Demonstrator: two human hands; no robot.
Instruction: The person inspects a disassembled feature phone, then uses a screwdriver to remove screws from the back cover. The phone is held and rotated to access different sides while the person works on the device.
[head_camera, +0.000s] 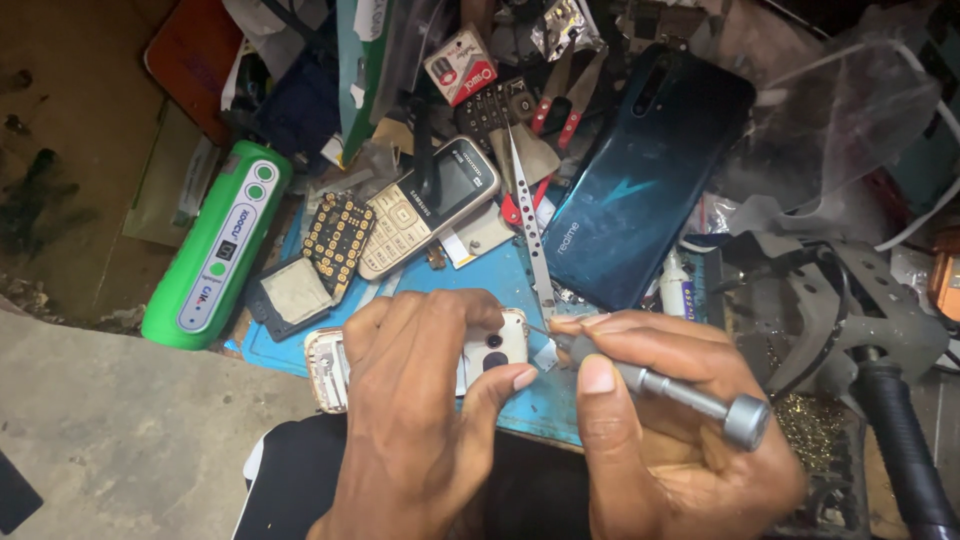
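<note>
My left hand (415, 400) lies over a small white keypad phone body (495, 345) and holds it down on a blue work mat (520, 275). My right hand (660, 430) grips a grey metal screwdriver (690, 395) whose tip touches the phone's right edge. A long pair of steel tweezers (532, 235) lies on the mat just beyond the phone. A loose keypad board (338, 238) and a small square display part (295, 292) rest to the left of the mat.
A cream keypad phone (425, 205) and a dark blue smartphone (640, 175), back up, lie beyond the mat. A green cylindrical device (215, 245) is at left. A grey clamp stand (850, 310) is at right. Pliers, packets and parts crowd the back.
</note>
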